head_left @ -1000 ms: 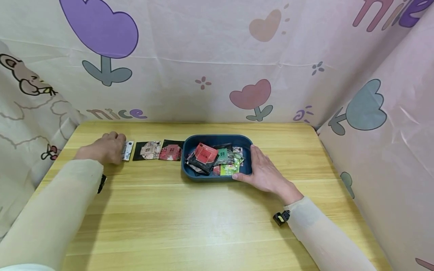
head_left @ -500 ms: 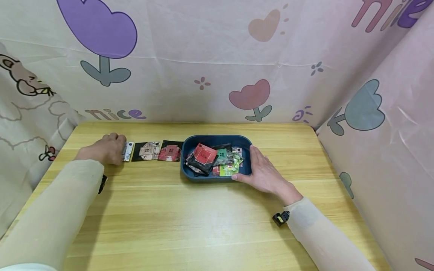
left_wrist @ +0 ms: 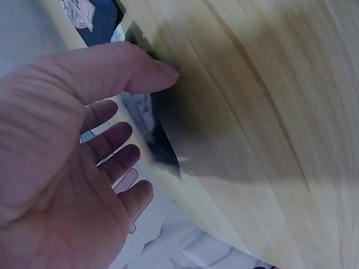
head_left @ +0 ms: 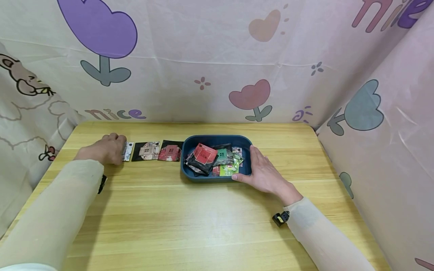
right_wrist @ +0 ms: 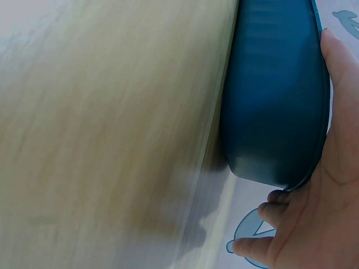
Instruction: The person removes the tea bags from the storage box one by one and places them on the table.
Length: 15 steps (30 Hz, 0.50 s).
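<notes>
At the left end of a row of flat tea sachets, my left hand [head_left: 106, 149] is lowered over a pale-edged sachet [head_left: 128, 151] and covers part of it. In the left wrist view its thumb and loosely bent fingers stand apart, with a dark sachet [left_wrist: 166, 147] lying at the fingertips; whether they touch it I cannot tell. My right hand [head_left: 266, 174] rests against the right end of a blue bin [head_left: 207, 180], fingers straight along the wall and thumb at the front rim. Several sachets lie heaped in the bin, a red and black one [head_left: 204, 154] on top.
Between the left hand and the bin lie a black and beige sachet [head_left: 147, 151] and a black and red sachet [head_left: 170, 151]. They stand on a wooden table [head_left: 203, 226]. A printed curtain [head_left: 190, 56] rises behind and at both sides.
Hardly anything differs. Both hands keep their places at the sachet and the bin; the head view has shifted very slightly.
</notes>
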Available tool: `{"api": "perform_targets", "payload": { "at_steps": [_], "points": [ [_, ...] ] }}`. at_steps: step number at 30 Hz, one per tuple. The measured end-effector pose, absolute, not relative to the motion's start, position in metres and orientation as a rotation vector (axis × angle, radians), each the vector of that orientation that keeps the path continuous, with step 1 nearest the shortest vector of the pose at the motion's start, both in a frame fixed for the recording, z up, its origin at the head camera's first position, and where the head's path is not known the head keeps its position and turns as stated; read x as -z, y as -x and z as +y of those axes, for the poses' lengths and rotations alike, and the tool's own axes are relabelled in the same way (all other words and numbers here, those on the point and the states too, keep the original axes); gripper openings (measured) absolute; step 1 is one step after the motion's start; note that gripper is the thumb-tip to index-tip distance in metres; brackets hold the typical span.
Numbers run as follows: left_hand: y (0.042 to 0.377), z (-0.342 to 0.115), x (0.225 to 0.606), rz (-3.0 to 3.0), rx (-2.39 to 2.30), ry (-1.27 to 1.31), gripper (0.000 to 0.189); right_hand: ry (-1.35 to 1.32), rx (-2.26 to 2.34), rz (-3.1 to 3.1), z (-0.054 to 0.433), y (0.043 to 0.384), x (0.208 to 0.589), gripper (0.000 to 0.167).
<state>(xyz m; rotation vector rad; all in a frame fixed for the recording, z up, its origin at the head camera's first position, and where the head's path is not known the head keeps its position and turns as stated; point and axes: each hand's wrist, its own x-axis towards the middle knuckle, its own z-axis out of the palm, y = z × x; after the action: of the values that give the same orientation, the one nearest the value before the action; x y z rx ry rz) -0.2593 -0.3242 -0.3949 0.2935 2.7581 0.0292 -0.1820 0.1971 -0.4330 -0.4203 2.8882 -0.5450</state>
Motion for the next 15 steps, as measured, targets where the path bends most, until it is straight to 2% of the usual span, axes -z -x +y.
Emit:
{"api": "perform_targets", "payload": {
  "at_steps": [6, 12, 15],
  "points": [
    [0.258, -0.325, 0.393, 2.759, -0.032, -0.293, 0.084, 0.420, 0.546, 2.886, 0.197, 0.182, 0.433, 0.135],
    [0.259, -0.312, 0.389, 2.821, -0.058, -0.386, 0.057, 0.430, 0.542, 2.888, 0.197, 0.182, 0.433, 0.135],
    [0.259, -0.291, 0.381, 2.871, -0.113, -0.458, 0.059, 0.433, 0.538, 2.889, 0.197, 0.183, 0.432, 0.136]
  ]
}}
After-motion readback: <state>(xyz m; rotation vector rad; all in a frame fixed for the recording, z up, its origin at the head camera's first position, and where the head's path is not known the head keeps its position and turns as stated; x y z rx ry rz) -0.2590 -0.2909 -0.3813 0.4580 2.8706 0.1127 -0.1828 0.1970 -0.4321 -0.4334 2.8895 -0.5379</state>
